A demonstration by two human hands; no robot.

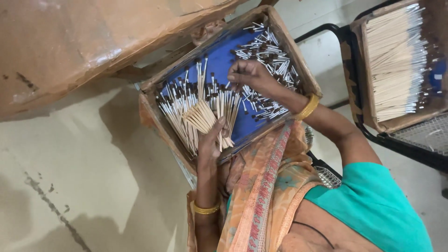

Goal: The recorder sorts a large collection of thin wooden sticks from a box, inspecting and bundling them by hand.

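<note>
A shallow cardboard tray (298,65) with a blue lining rests on my lap and holds several small brushes with pale wooden handles, silver ferrules and dark tips. My left hand (212,140) grips a fanned bundle of these brushes (200,116) at the tray's near edge, handles toward me. My right hand (247,74) reaches into the middle of the tray, fingers pinched on a single brush among the loose brushes (270,51) scattered at the far right end. Both wrists wear gold bangles.
A second cardboard tray (359,70) of neatly stacked brushes sits on a black metal-frame seat (410,144) at the right. A large brown cardboard box (70,42) fills the upper left. Pale concrete floor (84,177) lies at the left.
</note>
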